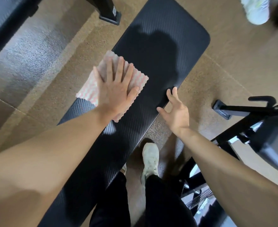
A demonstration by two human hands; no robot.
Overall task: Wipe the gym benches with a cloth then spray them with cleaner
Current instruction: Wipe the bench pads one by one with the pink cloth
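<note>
Flat left hand (117,89) presses striped cloth (102,82) onto ribbed black bench (159,51) running diagonally; right hand (176,112), fingers spread, touches its edge.

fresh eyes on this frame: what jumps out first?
The left hand is pressed flat, fingers spread, on a pink-and-white cloth that overhangs the left edge of the long black bench, which runs diagonally through the frame. The right hand is open at the bench's right edge, and whether it touches is hard to tell. A white shoe stands on the tan floor beside the bench, lower centre.
</note>
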